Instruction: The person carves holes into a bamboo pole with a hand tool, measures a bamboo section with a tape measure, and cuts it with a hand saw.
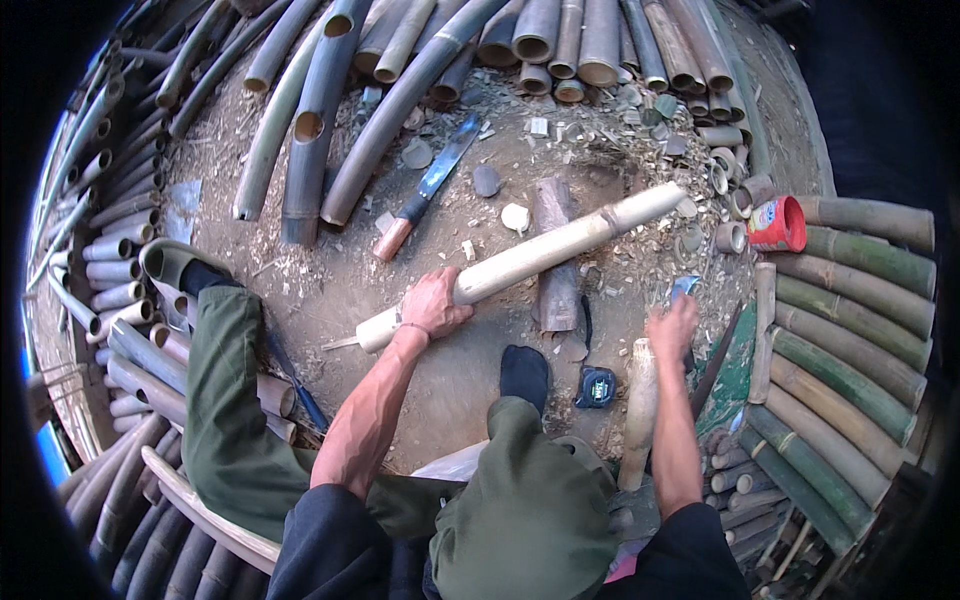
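Observation:
My left hand is wrapped round a pale, scraped bamboo pole near its lower left end. The pole slopes up to the right and lies across a dark wood block on the ground. A thin strip juts from its left end. To the right of the pole, my right hand is closed on a knife whose short bluish blade shows above the fingers; most of its handle is hidden. A second pale bamboo piece stands beside my right forearm.
A large knife lies beyond my left hand. A tape measure sits near my foot. Bamboo poles crowd the far side, and green ones lie stacked at the right beside a red tub. Shavings litter the ground.

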